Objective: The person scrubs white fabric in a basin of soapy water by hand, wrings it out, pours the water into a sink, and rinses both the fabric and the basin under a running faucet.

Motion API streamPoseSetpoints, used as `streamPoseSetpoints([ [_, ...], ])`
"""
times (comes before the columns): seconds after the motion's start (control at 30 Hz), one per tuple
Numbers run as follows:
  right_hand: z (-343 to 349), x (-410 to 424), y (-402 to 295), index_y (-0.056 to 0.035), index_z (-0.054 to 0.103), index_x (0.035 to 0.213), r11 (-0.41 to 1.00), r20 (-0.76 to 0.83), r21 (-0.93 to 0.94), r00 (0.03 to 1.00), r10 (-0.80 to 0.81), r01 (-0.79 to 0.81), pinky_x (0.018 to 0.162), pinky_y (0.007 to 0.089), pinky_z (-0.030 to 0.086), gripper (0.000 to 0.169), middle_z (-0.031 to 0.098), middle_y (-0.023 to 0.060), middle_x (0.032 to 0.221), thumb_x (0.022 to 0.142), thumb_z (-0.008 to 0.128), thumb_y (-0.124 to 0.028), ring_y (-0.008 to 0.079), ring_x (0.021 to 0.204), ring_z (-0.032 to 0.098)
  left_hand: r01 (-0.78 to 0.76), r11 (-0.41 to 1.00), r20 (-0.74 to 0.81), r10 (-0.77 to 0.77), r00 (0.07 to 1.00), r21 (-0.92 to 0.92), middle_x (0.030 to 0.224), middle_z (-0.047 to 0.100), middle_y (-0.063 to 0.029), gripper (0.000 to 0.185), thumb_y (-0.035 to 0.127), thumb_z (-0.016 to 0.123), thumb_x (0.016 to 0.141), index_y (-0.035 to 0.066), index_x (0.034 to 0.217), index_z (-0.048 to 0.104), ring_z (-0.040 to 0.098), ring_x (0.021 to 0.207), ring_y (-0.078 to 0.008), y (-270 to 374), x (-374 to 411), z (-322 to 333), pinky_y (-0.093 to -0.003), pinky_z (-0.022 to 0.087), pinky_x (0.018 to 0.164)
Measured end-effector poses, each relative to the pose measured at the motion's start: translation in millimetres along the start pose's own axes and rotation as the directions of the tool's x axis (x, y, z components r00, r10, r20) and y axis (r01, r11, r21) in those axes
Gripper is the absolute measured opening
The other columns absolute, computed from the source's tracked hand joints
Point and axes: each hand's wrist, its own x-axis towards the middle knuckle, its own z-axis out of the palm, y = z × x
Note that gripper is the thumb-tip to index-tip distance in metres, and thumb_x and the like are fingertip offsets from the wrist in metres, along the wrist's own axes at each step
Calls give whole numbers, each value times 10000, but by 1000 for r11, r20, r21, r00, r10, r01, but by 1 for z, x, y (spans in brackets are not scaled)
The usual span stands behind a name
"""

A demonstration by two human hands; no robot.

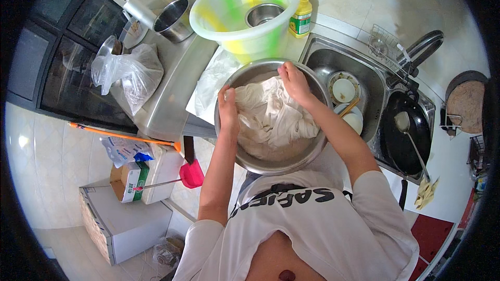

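In front of me a round stainless steel basin [269, 168] holds cloudy water and a bunched, wet white cloth [273, 113]. My left hand [228, 109] is at the basin's left side, fingers bent, beside the cloth's edge. Over the basin's far right part, my right hand [293, 82] has its fingers curled close to the rim and the cloth. Whether either hand grips the cloth or the rim is hidden by the fingers.
Behind the basin stands a large green-and-yellow plastic tub [244, 43] with a metal bowl [265, 13] inside. A yellow pump bottle [301, 15] is beside it. The sink [369, 70] on the right holds dishes and a black wok [404, 136]. Leftward lies a plastic bag [134, 72].
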Motion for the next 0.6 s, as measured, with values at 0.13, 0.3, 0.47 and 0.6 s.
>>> streamPoseSetpoints([
  [0.13, -5, -24, -27, -111, 510, 1067, 914, 247, -281, 942, -226, 292, 759, 418, 452, 286, 455, 188, 1172, 831, 507, -273, 359, 989, 507, -505, 322, 394, 351, 849, 801, 1160, 388, -213, 489, 243, 589, 781, 161, 1243, 450, 453, 1032, -360, -48, 12, -16, -413, 431, 833],
  [0.3, 25, -43, -1, -187, 515, 1160, 771, 364, -518, 911, -192, 370, 809, 438, 438, 377, 436, 231, 1194, 784, 521, -213, 352, 1064, 489, -388, 32, 379, 155, 912, 921, 1191, 369, -199, 429, 221, 552, 788, 172, 1207, 472, 440, 1050, -379, -59, 1, 0, -451, 458, 813],
  [0.47, 40, -52, 13, -160, 515, 1147, 881, 378, -386, 918, -121, 275, 830, 467, 421, 372, 487, 236, 1152, 776, 506, -178, 361, 999, 534, -300, -152, 301, -17, 954, 942, 1200, 378, -210, 380, 215, 528, 797, 119, 1162, 490, 436, 1080, -370, -64, 3, 6, -439, 469, 807],
  [0.6, 60, -46, 29, -132, 500, 1155, 979, 169, -203, 985, 29, 6, 812, 423, 443, 329, 528, 193, 1139, 828, 468, -130, 355, 961, 555, -381, -85, 376, -70, 924, 921, 1260, 351, -215, 469, 272, 505, 822, 102, 1253, 432, 409, 1126, -370, -79, 16, -3, -441, 393, 911],
])
